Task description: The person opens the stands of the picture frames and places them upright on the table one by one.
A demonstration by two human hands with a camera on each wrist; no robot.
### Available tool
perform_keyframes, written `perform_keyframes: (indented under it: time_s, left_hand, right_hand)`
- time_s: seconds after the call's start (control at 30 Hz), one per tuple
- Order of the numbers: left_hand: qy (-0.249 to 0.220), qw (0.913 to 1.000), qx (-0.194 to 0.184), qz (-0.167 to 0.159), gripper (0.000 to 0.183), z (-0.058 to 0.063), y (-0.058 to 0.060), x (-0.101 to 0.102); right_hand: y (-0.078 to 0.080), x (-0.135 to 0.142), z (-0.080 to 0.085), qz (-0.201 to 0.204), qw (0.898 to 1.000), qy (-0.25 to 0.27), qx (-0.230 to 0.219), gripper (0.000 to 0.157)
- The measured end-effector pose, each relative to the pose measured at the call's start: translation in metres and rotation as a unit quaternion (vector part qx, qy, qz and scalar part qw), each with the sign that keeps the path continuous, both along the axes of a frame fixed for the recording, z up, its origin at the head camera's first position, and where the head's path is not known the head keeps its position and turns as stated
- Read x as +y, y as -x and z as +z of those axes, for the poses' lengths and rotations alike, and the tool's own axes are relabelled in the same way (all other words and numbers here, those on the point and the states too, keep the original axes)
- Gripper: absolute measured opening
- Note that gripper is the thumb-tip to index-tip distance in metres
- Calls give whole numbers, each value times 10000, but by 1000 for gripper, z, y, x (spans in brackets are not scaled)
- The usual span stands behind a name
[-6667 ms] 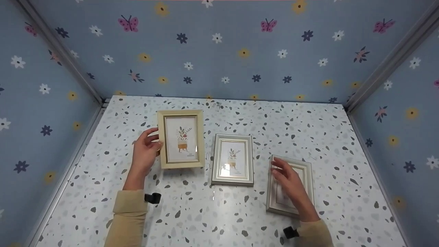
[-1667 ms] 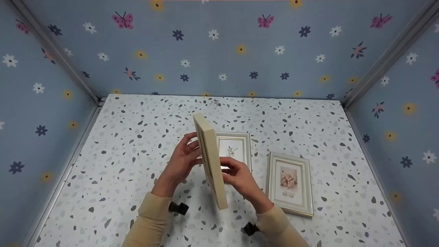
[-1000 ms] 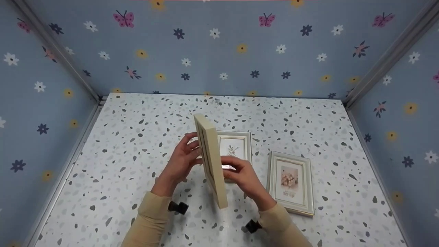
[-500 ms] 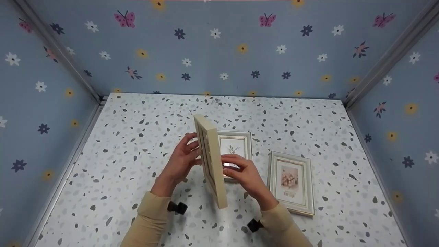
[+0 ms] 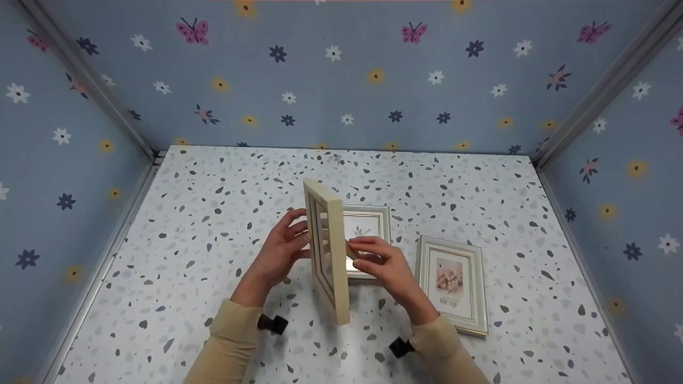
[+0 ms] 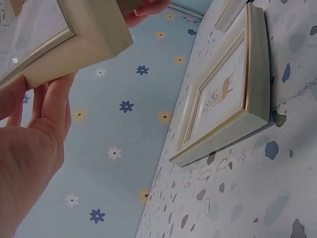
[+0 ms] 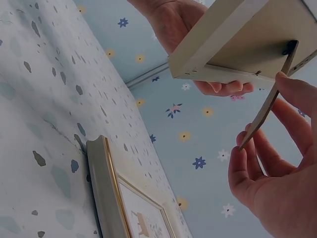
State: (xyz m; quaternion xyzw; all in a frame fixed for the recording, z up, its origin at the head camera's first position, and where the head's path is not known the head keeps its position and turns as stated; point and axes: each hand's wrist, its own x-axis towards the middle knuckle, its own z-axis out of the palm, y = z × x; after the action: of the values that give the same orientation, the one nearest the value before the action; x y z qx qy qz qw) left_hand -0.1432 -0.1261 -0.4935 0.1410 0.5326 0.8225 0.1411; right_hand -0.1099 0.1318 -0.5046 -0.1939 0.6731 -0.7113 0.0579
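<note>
A cream picture frame is held up near the middle of the head view, its side edge toward me and its glazed front facing left. My left hand grips its left side, with the thumb on the front and fingers behind in the left wrist view. My right hand is behind the frame. In the right wrist view it pinches the thin stand leg, which sticks out at an angle from the back panel. A dark hinge joins leg and panel.
Two silver-white picture frames lie face up on the speckled table. One with a plant print is partly hidden behind the held frame and right hand; the other, with a flower print, lies at right. Blue flowered walls enclose three sides.
The cream frame has come from the left to the middle and turned edge-on. My right hand has left the right-hand frame, reached its back and moved slightly outward with the stand leg.
</note>
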Motion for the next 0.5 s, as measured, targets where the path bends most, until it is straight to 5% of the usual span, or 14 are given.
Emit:
perform_keyframes:
  time_s: [0.5]
  left_hand:
    - [189, 9996, -231, 23, 42, 2, -2, -4]
  right_hand:
    - [2, 4, 0, -63, 9998, -194, -48, 31]
